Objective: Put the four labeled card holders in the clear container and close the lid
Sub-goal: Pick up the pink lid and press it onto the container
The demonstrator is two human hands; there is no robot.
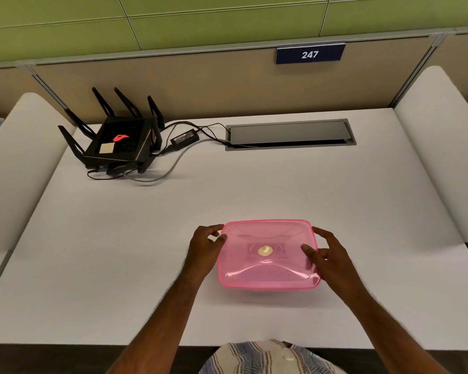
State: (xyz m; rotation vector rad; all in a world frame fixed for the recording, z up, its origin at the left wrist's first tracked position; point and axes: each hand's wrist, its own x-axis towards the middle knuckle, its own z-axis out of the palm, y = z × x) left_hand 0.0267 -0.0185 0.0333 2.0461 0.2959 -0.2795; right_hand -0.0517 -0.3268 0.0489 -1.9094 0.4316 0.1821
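Pink, see-through plastic sits between our two hands: the lid point(268, 252) covers the container point(270, 286) fully, its rim lying all round the box edge. Our left hand point(204, 248) rests at the lid's left side, the grip loose, fingers relaxed and slightly bent with the tips at the rim's far-left corner, curled round nothing. Our right hand point(330, 255) lies at the right side, grip likewise wide, the thumb laid on the lid's top surface and the fingers reaching along the right edge. Through the lid we make out a pale rectangular shape and a round gold sticker point(265, 250) near the middle; the card holders themselves we cannot tell apart through the tinted plastic. The container stands on the white table point(119, 252), in the near half, a little right of centre. Well beyond it, at the far left, stands a black router point(119, 143) with upright antennas and a red glowing mark, cables running to a power brick point(184, 137) and into a grey cable tray point(289, 134). On the partition above hangs a blue sign point(310, 54) reading 247.
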